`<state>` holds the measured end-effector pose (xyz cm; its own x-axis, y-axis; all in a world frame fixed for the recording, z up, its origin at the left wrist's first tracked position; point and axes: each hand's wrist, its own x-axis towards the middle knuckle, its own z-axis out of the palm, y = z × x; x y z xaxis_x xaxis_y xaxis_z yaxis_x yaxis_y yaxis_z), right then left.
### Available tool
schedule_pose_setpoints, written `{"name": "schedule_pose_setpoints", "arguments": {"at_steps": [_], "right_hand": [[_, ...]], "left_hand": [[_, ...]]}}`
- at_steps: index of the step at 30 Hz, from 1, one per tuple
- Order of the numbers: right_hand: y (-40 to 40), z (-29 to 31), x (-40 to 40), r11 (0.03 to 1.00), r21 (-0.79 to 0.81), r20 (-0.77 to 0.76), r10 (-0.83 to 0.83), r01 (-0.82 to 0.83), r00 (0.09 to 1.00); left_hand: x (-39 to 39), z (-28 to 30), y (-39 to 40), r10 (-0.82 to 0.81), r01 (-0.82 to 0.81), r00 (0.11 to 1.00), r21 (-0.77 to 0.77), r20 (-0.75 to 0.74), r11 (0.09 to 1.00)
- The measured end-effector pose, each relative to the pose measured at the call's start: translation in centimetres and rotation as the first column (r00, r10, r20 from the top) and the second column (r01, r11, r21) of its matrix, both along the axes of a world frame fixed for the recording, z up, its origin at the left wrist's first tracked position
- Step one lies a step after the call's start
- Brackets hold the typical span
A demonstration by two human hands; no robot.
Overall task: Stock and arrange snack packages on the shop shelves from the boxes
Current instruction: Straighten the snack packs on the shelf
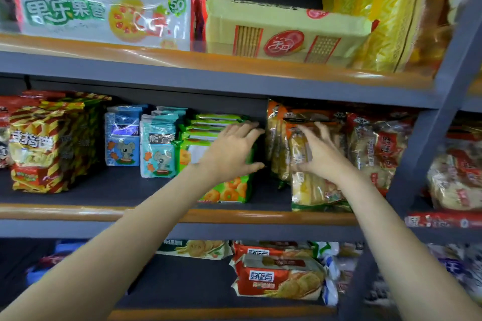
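On the middle shelf point(78, 212) stands a row of green snack packages point(229, 191). My left hand point(232, 150) lies against their front with fingers spread and straight. Just to the right, my right hand point(319, 152) touches a clear orange-topped bag of yellow biscuits point(310, 190), fingers spread over its front. A dark gap separates the green row from the orange bags. Both arms reach up from below.
Blue mouse-print packs point(157, 146) and red-yellow striped bags point(39, 146) stand to the left. Red rice-cracker bags point(378, 148) are right, beside a grey upright post point(427, 133). The upper shelf holds long biscuit packs point(284, 31); the lower shelf holds orange cookie packs point(276, 279).
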<state>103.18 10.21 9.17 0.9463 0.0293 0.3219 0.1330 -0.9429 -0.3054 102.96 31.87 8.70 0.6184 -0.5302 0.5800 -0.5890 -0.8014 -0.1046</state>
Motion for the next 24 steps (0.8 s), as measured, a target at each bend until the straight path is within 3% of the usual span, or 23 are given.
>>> {"name": "schedule_pose_setpoints", "arguments": {"at_steps": [3,7,11,13,16,20,24], "right_hand": [[-3.8,-1.4,0.6,0.994,0.108,-0.102,-0.022,0.033,0.995],[-6.8,-4.0,1.8,0.979,0.2,-0.232,0.082,-0.035,0.969],[-7.4,-4.7,2.7,0.946,0.309,-0.077,0.125,-0.096,0.989],[-7.5,-4.7,3.4,0.933,0.341,-0.003,0.127,-0.118,0.992],[-7.3,-4.4,5.3,0.914,0.384,-0.014,0.147,-0.13,0.989],[-7.1,-4.0,6.2,0.823,0.543,0.024,0.184,-0.167,0.983],[-5.4,-4.4,6.1,0.839,0.505,0.111,0.169,-0.202,0.979]], "left_hand": [[0.7,-1.5,-4.9,-0.007,0.007,0.997,-0.001,-0.077,1.0],[1.6,-3.4,-9.9,0.123,-0.097,0.969,0.129,-0.215,0.987],[2.8,-4.1,-12.0,0.087,-0.108,0.912,-0.03,-0.4,0.994],[3.6,-3.9,-12.5,0.096,-0.14,0.904,-0.077,-0.416,0.987],[4.9,-3.1,-12.9,0.122,-0.186,0.884,-0.099,-0.451,0.978],[5.5,-3.2,-13.0,0.118,-0.209,0.864,-0.136,-0.49,0.968],[5.5,-4.0,-12.2,0.155,-0.264,0.866,-0.171,-0.475,0.949]]}}
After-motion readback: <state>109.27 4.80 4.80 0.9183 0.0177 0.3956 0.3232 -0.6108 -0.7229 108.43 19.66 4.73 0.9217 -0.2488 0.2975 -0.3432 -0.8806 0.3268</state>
